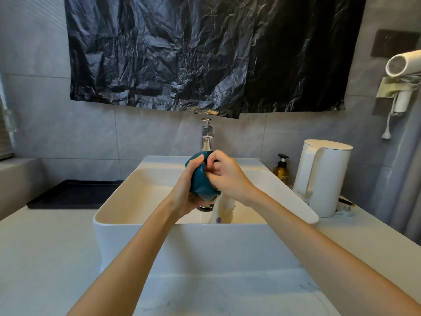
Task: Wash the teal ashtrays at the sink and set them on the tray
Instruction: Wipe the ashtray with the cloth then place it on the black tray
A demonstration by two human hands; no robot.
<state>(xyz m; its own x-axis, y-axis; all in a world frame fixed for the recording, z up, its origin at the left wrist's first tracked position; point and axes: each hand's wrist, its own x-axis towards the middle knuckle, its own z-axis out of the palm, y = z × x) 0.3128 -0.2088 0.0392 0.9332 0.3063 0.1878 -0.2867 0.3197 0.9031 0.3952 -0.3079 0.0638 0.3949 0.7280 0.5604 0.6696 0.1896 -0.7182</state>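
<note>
I hold one teal ashtray [201,182] tilted on its edge above the white sink basin [127,190], just in front of the chrome tap [206,137]. My left hand [186,190] grips it from below and behind. My right hand [225,176] presses a pale cloth [222,210] against its inner side; the cloth's end hangs down into the basin. The ashtray's inside is hidden from me. A black tray [68,193] lies on the counter to the left of the sink.
To the right of the basin stand a white kettle [321,176] and an amber soap bottle [281,168]. A hair dryer [403,71] hangs on the right wall. Black plastic sheeting [205,51] covers the wall above the tap. Pale countertop [45,247] surrounds the sink.
</note>
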